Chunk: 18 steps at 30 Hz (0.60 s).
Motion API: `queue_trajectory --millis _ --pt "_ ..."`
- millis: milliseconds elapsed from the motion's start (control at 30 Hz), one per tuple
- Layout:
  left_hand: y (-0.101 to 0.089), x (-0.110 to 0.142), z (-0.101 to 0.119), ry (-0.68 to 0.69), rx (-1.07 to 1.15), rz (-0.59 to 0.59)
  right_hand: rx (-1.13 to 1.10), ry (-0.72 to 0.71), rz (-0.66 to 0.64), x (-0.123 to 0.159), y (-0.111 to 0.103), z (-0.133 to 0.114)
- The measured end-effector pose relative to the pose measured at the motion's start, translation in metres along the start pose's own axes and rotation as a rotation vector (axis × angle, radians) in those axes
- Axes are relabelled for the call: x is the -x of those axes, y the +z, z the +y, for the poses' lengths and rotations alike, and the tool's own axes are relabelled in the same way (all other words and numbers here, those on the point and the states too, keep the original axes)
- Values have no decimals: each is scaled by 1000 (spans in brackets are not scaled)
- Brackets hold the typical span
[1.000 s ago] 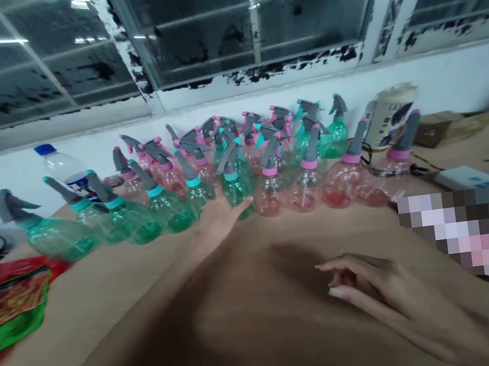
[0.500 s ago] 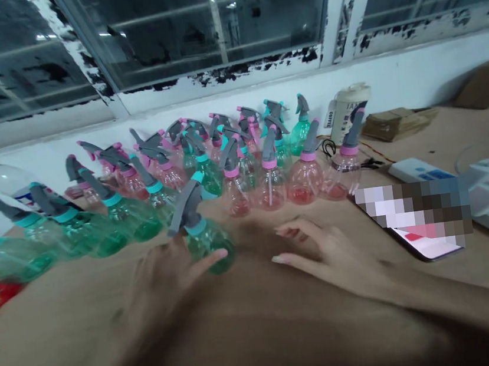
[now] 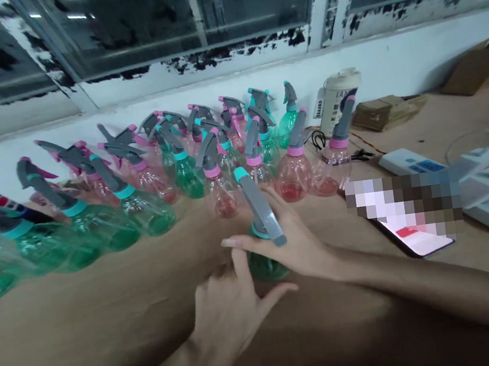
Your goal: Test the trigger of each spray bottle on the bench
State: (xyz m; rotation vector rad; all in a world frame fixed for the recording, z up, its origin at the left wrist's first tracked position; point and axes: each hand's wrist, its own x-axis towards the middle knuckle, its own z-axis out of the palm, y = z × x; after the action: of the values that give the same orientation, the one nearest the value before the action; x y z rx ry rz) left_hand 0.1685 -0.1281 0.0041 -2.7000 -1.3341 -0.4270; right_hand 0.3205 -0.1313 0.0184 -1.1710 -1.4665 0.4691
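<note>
My right hand [image 3: 298,241] is wrapped around the neck of a green spray bottle [image 3: 269,266] with a grey and turquoise trigger head [image 3: 258,205]. The bottle stands nearly upright in front of me, its body partly hidden behind my fingers. Close against its lower left side is my left hand [image 3: 226,304], thumb and forefinger spread apart, the other fingers bent. Whether it touches the bottle I cannot tell. Just behind are a pink spray bottle [image 3: 224,200] and, to the left, a green spray bottle [image 3: 147,210], both part of a long row.
Several more green and pink spray bottles crowd toward the wall. On the right lie a phone [image 3: 430,243], white power strips [image 3: 411,163] and cables. A coffee cup [image 3: 336,100] and brown cardboard [image 3: 385,112] stand farther back. A cola bottle [image 3: 8,203] is at far left.
My left hand has taken a green spray bottle out of the row and brought it nearer. My right hand has closed around its neck, and the left fingers have spread. The view has swung right.
</note>
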Motion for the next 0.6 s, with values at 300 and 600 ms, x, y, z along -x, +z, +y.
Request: queue_trajectory --millis 300,600 --pt "13 14 -18 346 137 23 -53 21 -120 -2 -15 -1" --pt "32 4 -74 265 284 50 61 29 -209 -14 -10 0"
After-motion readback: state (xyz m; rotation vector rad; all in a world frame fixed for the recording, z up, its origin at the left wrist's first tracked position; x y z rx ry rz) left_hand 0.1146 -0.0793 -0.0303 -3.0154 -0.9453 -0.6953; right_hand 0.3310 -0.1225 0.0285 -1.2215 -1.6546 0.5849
